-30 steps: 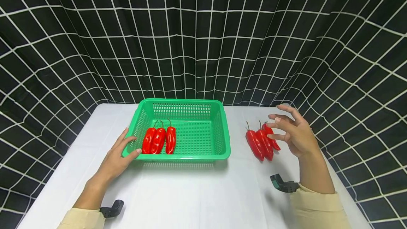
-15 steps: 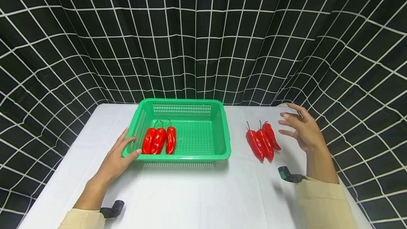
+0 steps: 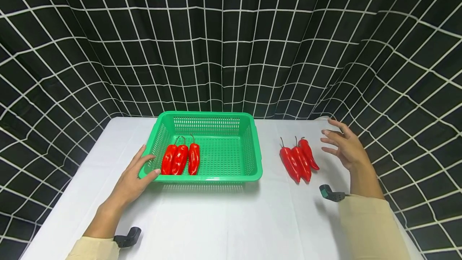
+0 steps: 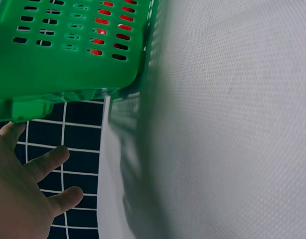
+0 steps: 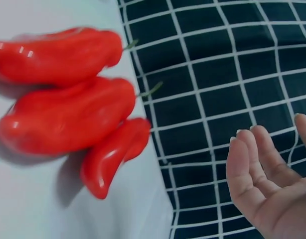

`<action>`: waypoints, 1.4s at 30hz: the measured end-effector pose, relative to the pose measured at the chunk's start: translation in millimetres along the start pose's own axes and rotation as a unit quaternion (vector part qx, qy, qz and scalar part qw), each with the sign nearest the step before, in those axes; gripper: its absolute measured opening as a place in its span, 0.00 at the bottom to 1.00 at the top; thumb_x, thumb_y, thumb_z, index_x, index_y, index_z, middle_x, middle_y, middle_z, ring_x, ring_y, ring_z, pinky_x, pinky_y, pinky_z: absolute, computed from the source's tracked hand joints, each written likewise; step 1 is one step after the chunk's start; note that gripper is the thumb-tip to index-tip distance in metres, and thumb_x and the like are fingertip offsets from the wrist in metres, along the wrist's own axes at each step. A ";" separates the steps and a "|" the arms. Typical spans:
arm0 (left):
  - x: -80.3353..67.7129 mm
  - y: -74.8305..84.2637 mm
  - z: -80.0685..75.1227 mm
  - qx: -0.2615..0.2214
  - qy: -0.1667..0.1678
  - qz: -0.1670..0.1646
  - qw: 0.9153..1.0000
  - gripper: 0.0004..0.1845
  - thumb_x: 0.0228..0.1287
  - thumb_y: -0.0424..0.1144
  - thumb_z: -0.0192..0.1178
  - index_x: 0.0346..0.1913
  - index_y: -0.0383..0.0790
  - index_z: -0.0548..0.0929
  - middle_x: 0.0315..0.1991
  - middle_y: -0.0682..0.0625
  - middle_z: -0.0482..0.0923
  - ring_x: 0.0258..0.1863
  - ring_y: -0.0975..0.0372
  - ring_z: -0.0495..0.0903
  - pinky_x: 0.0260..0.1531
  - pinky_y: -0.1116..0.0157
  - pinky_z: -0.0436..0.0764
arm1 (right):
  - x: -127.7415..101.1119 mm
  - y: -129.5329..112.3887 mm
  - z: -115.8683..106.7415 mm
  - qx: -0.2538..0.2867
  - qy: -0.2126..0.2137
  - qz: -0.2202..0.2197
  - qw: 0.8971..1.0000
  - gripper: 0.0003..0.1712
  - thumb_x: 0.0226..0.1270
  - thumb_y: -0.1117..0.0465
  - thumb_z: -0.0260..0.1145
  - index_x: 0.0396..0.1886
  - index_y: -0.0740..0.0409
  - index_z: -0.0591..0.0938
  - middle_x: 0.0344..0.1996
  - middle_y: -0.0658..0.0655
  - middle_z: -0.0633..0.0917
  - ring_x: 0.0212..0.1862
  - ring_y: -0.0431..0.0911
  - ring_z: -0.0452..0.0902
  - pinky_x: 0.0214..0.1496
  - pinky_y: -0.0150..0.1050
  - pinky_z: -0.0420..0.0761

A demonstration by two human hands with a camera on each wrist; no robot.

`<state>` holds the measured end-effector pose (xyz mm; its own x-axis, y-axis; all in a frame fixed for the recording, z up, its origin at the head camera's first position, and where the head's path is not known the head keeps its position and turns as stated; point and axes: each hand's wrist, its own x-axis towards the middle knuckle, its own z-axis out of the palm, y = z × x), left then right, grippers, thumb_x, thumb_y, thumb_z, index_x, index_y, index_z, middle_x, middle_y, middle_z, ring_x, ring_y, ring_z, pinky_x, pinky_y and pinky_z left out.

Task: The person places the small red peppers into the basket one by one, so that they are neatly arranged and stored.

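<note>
A green plastic basket (image 3: 216,178) stands left of centre on the white table. Inside it, three red peppers (image 3: 180,159) lie side by side at the left, stems pointing away. My left hand (image 3: 130,181) rests on the basket's front left corner, thumb and index finger reaching over the rim and the other fingers spread outside. Three more red peppers (image 3: 298,163) lie together on the table right of the basket. Just right of them, my right hand (image 3: 344,145) hovers with nothing in it, its fingers loosely bent and apart from the peppers, as the right wrist view also shows.
The white cloth-covered table (image 3: 216,220) extends in front of the basket. A black curtain with a white grid (image 3: 231,51) closes off the back and both sides. Each wrist carries a small dark camera mount (image 3: 128,237).
My right hand has drawn back to the right, away from the peppers on the table, uncovering the rightmost one. The left hand and the basket have stayed put.
</note>
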<state>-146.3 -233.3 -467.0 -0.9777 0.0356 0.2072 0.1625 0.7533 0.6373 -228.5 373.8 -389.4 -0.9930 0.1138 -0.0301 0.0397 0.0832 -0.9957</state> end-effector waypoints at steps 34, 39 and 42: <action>1.0 2.0 -3.0 -0.001 -0.006 -0.002 1.000 0.27 0.65 0.53 0.59 0.63 0.45 0.72 0.76 0.48 0.45 0.70 0.41 0.53 0.54 0.31 0.60 | 46.1 57.1 -6.3 -0.167 -0.094 0.166 0.967 0.51 0.63 0.47 0.68 0.78 0.46 0.49 0.71 0.70 0.56 0.65 0.68 0.60 0.53 0.57 0.75; 0.7 1.4 -1.7 -0.003 -0.005 -0.004 1.000 0.27 0.65 0.53 0.59 0.63 0.46 0.72 0.76 0.49 0.45 0.70 0.41 0.53 0.54 0.31 0.60 | 47.4 59.2 -1.6 -0.184 -0.102 0.175 0.962 0.53 0.61 0.47 0.69 0.78 0.46 0.48 0.70 0.71 0.56 0.65 0.69 0.59 0.51 0.57 0.76; 0.6 1.2 -1.4 -0.003 -0.004 -0.006 1.000 0.27 0.65 0.54 0.58 0.63 0.45 0.73 0.76 0.49 0.45 0.70 0.42 0.53 0.54 0.31 0.60 | 49.0 61.4 -0.3 -0.197 -0.105 0.174 0.959 0.54 0.60 0.46 0.70 0.78 0.45 0.48 0.69 0.71 0.57 0.64 0.68 0.61 0.50 0.56 0.77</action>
<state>-146.6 -233.3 -465.2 -0.9806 0.0326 0.1935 0.1520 0.7503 0.6434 -274.7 384.7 -451.9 -0.9107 0.0040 -0.4130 0.3707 0.4491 -0.8130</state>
